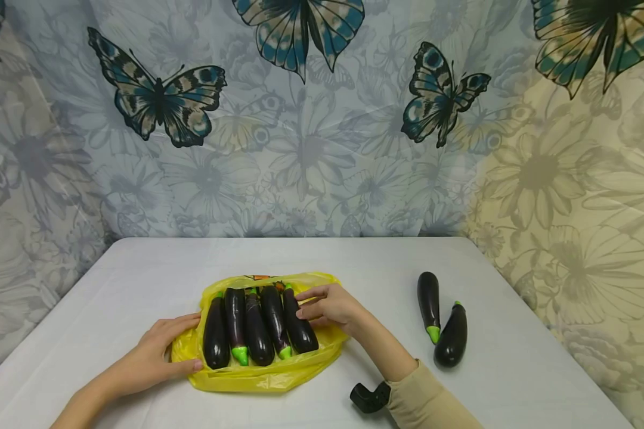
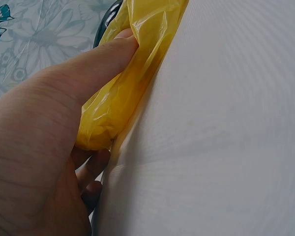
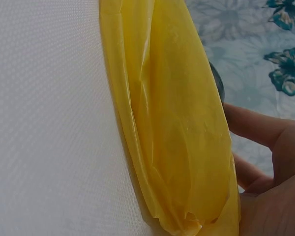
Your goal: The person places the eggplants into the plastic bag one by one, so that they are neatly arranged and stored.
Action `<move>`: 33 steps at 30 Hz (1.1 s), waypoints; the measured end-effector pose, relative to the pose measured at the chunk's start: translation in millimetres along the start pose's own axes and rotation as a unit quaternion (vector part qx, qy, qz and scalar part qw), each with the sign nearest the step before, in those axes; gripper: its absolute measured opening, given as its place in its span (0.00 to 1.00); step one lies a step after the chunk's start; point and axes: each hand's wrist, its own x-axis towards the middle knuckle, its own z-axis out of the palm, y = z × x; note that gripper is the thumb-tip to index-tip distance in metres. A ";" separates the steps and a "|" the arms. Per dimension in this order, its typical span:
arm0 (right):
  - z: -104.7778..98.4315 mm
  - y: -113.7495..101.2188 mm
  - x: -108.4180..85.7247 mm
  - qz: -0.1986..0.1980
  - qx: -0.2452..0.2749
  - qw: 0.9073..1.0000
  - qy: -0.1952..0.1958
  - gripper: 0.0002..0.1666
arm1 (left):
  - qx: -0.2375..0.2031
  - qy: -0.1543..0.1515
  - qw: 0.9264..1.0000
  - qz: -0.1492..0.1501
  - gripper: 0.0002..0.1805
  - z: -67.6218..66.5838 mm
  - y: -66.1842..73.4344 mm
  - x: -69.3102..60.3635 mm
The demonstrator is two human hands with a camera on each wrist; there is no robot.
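Several dark eggplants (image 1: 260, 333) with bright green caps lie side by side in an opened yellow plastic bag (image 1: 263, 380) on the white table. My left hand (image 1: 163, 351) rests against the bag's left end, fingers along its far rim. In the left wrist view its thumb (image 2: 101, 64) presses the yellow plastic, while the other fingers sit partly hidden behind. My right hand (image 1: 337, 307) reaches over the bag's right edge, fingertips at the rightmost eggplant (image 1: 303, 335). The bag covers most of that eggplant in the right wrist view.
To the right on the table (image 1: 515, 369) lie two more eggplants, one upright in view (image 1: 428, 301) and one slanted (image 1: 452, 339). A black curved object (image 1: 369, 398) sits by my right sleeve (image 1: 429, 399). Behind stands a butterfly-patterned cloth (image 1: 311, 149).
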 end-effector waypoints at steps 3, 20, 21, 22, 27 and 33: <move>0.5 0.2 0.2 0.000 0.001 1.000 -0.003 0.22 | 0.001 0.002 1.000 -0.001 0.45 0.4 -0.7 -0.8; -3.4 -4.5 -2.3 0.004 -0.016 1.000 -0.019 0.22 | 0.008 -0.008 1.000 0.003 0.45 1.7 -3.7 0.1; -3.7 -4.8 -2.7 0.004 -0.018 1.000 -0.020 0.22 | 0.009 -0.009 1.000 0.003 0.45 1.7 -3.6 0.3; -4.0 -4.8 -2.9 0.003 -0.020 1.000 -0.020 0.22 | 0.009 -0.009 1.000 0.003 0.45 1.7 -3.3 0.6; -4.3 -5.2 -3.2 -0.002 -0.029 0.999 -0.018 0.21 | 0.011 -0.007 1.000 0.000 0.45 1.5 -2.0 0.8; -3.0 -5.7 -3.4 -0.007 -0.037 0.999 -0.018 0.22 | 0.014 -0.001 1.000 0.001 0.45 1.6 -2.7 0.3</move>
